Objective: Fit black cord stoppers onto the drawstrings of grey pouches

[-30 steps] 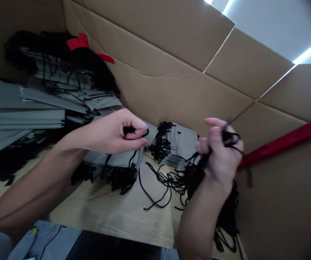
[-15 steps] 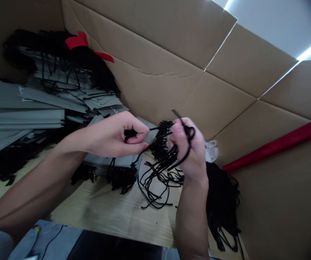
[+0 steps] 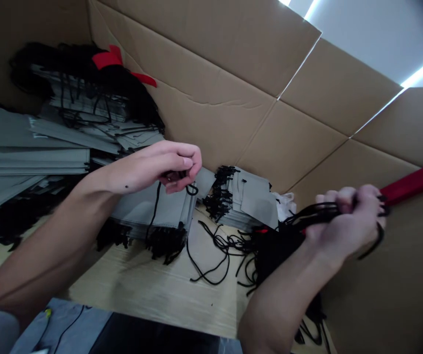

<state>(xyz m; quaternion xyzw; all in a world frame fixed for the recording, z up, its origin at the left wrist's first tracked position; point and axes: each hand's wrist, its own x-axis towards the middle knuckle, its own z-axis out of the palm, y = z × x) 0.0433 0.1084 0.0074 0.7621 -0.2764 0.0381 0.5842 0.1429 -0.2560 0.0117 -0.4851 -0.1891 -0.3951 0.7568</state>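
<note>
While the left hand (image 3: 172, 169) pinches a thin black cord (image 3: 192, 190), fingers apparently together, the right hand (image 3: 346, 226) has its fingers clamped on a bunch of black cords (image 3: 316, 212); corded grey paper bags (image 3: 148, 209) lie stacked just below the left fingers, with loose black cords (image 3: 214, 260) beyond them.

A red strip (image 3: 413, 179), perhaps fabric, crosses the tan cardboard wall (image 3: 204, 59).
</note>
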